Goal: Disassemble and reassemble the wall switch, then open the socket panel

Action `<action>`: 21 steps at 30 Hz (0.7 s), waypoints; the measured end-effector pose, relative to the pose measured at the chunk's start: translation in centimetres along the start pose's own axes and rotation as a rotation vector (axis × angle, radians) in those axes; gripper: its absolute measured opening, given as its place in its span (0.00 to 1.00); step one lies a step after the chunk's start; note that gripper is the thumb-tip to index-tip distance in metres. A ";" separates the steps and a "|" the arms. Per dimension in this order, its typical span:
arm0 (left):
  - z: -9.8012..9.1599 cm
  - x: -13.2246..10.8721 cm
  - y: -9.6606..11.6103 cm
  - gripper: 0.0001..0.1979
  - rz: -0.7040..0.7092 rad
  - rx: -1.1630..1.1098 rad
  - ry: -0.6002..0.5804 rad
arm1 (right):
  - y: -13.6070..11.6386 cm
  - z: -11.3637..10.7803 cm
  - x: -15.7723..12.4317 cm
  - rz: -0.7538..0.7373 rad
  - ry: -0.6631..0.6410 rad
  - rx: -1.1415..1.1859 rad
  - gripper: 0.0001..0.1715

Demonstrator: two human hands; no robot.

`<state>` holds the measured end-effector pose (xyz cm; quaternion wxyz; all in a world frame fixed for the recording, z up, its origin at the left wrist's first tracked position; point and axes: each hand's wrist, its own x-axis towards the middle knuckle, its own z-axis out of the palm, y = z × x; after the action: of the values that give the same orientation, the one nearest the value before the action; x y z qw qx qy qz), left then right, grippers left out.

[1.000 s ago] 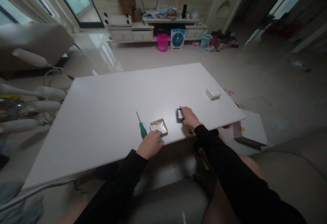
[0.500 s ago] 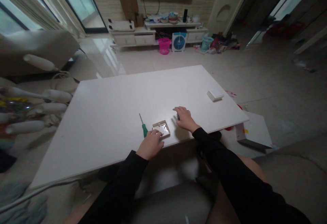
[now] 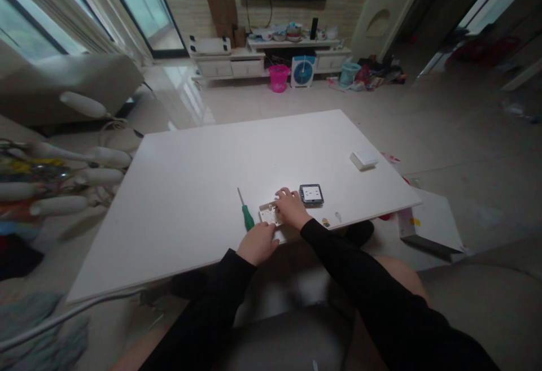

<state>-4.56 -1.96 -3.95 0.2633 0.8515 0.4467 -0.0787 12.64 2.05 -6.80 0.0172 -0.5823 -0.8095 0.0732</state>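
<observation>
A shallow white socket mounting box (image 3: 265,213), its inner side facing up, lies near the table's front edge. My left hand (image 3: 259,241) has its fingers closed on the box's near side. From the right, my right hand (image 3: 291,208) curls its fingers over the box's right side, covering much of it. Just right of that hand sits a wall socket (image 3: 312,193) with a white face and dark frame. A green-handled screwdriver (image 3: 248,218) lies left of the box, shaft pointing away from me.
A white square box (image 3: 363,160) stands toward the table's right end. Near the front edge are a small yellowish item (image 3: 326,222) and a small clear piece (image 3: 337,217). Beyond the table (image 3: 203,190) are a pink basket (image 3: 278,78) and a blue fan (image 3: 302,71).
My right hand has left the wall socket, now uncovered on the table, and moved left onto the mounting box. My left hand stays at the box. The view has shifted slightly.
</observation>
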 end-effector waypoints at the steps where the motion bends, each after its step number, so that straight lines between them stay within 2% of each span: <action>1: 0.0 0.0 0.1 0.15 -0.003 0.007 -0.001 | -0.1 0.0 0.2 -0.001 -0.008 -0.011 0.18; 11: 0.1 -0.4 0.5 0.20 0.030 0.018 0.007 | -0.6 -0.3 1.0 -0.038 -0.047 -0.061 0.17; 16: -0.1 -0.5 0.5 0.22 0.037 0.062 -0.025 | -0.5 -0.4 0.8 -0.038 -0.086 -0.101 0.18; 21: -0.2 -0.3 0.4 0.22 0.021 0.079 -0.032 | -0.4 0.0 0.5 -0.054 -0.057 -0.118 0.19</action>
<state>-4.45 -2.22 -3.53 0.2374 0.8644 0.4301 -0.1069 12.06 2.35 -6.81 -0.0381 -0.5579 -0.8280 0.0414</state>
